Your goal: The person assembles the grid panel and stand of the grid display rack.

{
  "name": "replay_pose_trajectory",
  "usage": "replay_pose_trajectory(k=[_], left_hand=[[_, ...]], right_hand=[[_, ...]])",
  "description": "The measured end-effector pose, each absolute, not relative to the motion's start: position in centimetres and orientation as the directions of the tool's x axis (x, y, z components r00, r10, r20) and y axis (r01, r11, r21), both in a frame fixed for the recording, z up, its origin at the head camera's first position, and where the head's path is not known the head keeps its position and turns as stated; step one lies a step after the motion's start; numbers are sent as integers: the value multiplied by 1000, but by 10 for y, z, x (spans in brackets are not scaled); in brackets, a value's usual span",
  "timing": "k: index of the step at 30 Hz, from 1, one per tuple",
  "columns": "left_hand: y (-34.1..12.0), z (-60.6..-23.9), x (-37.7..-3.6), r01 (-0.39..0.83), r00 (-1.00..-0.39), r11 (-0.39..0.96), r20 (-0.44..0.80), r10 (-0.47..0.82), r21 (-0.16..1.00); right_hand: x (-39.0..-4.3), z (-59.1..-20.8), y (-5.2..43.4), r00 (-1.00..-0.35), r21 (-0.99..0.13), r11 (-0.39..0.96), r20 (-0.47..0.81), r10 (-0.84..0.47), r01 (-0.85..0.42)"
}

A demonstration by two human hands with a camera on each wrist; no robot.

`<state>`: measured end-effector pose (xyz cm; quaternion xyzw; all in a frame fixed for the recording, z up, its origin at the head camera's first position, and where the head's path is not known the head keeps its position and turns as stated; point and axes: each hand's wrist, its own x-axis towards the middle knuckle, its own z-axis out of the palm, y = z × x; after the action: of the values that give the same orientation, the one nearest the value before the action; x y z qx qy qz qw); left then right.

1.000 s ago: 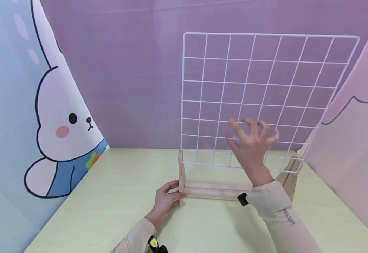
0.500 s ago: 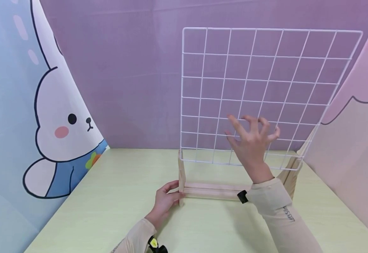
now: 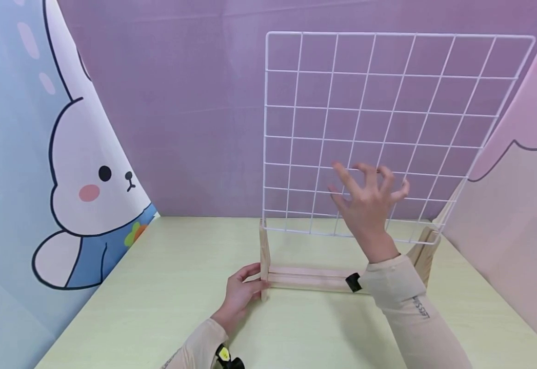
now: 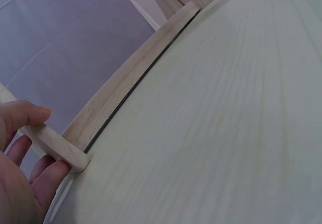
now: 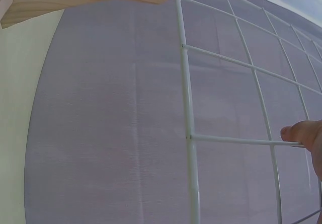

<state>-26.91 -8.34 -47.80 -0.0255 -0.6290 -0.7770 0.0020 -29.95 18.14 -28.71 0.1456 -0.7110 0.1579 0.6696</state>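
My left hand [image 3: 242, 291] grips the left side board [image 3: 265, 251] of a pale wooden stand. In the left wrist view, thumb and fingers lie on either side of that board [image 4: 59, 147], close over the table. A grooved crossbar [image 3: 314, 279] joins it to the right side board [image 3: 427, 251]. My right hand [image 3: 371, 205] holds a white wire grid panel [image 3: 354, 140] near its lower middle, fingers spread and hooked at the wires. The grid stands nearly upright, its lower corners overlapping the tops of both side boards. In the right wrist view, a thumb [image 5: 304, 133] rests on a wire.
The stand sits on a pale wood-grain table [image 3: 194, 246]. A purple backdrop [image 3: 180, 128] rises behind it, with a cartoon rabbit panel [image 3: 83, 205] at the left and a pink printed panel [image 3: 517, 205] at the right.
My right hand has lifted the wire grid panel slightly, its upper edge rising in the head view. My left hand and the wooden stand have stayed in place.
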Motion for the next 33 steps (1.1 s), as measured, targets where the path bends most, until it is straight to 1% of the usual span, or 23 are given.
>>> replay_pose_trajectory(k=[6, 9, 13, 16, 24, 33], left_hand=[[-84, -478, -271, -6, -1000, -199, -3, 16, 980], [-84, -480, -271, 1, -1000, -205, 5, 18, 979], [-86, -480, -269, 50, -998, -215, 60, 37, 975], [-86, -480, -269, 68, -996, -215, 79, 43, 974], [-85, -476, -269, -3, -1000, -190, 0, 20, 982], [-85, -475, -268, -9, -1000, -187, -7, 13, 982]], right_hand=[[-300, -285, 181, -54, -26, 910, 999, 4, -413], [-301, -284, 180, -52, -25, 910, 999, 3, -415], [-302, -282, 179, -51, -21, 911, 999, 0, -413], [-303, -281, 179, -50, -19, 912, 999, -1, -409], [-305, -280, 178, -53, -22, 914, 999, 0, -404], [-305, -280, 177, -58, -25, 915, 998, 2, -402]])
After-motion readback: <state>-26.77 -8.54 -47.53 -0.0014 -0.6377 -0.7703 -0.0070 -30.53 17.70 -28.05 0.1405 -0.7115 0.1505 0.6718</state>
